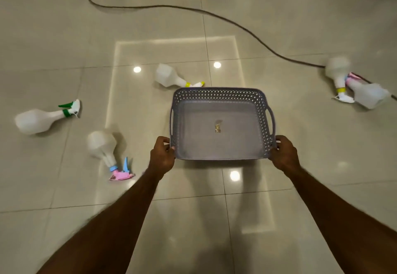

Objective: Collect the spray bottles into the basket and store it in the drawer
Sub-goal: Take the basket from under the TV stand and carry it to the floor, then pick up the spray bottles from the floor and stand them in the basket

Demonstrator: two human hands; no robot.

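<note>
both hands, left hand and right hand, are clamped on the near corners of the empty basket, probably parking it mid-floor since the spray bottles lie scattered all around it

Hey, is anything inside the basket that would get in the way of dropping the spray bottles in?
Nearly nothing: the basket, held by left hand and right hand, holds only a small scrap on its floor.
</note>
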